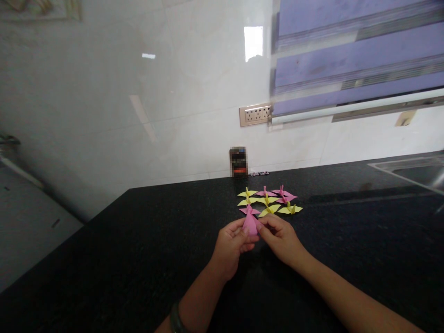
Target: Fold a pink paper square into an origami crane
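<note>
Both hands pinch one small pink folded paper piece, held up just above the black speckled stone counter. The left hand has its thumb and fingers closed on the lower left side. The right hand pinches the right edge the same way. The paper sits just in front of a bunch of little yellow and pink folded paper birds lying on the counter.

This looks like a fold being made. To do it well, I think the edges should be lined up first. Then the crease gets pressed flat slowly, so the thin paper does not slip or rip.

The paper is tiny and a bit blurry; it may be a half-made bird. The fingers hide its bottom part. A small dark box by the white wall is smeared out. A steel sink is cut off at the right.
</note>
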Available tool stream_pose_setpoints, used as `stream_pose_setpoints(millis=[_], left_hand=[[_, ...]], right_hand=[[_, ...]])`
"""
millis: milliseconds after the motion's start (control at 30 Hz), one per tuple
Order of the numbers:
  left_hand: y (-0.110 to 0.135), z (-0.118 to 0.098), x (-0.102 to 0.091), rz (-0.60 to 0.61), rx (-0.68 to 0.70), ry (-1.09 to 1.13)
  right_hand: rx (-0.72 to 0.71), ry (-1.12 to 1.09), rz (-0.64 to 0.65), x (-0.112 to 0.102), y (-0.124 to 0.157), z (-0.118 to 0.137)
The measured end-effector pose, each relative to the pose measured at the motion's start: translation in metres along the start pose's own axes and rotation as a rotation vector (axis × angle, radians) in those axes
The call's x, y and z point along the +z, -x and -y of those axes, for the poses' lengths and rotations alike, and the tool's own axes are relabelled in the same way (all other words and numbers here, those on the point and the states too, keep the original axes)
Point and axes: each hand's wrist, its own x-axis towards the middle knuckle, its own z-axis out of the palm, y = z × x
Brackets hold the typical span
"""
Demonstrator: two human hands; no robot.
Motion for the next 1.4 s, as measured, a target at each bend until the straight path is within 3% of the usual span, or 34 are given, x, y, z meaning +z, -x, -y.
stream_pose_setpoints(millis=[900, 1400], left_hand=[[-0.0035, 0.0023, -0.0022, -0.041, -0.02, -0.178], [-0.0057, 0.0039, -0.001, -0.082, -0.032, -0.201]], right_hand=[[0.029, -0.145, 0.055, -0.0025, -0.0033, 0.0021], [0.044, -0.01, 0.025, -0.0028, -0.0017, -0.0028]])
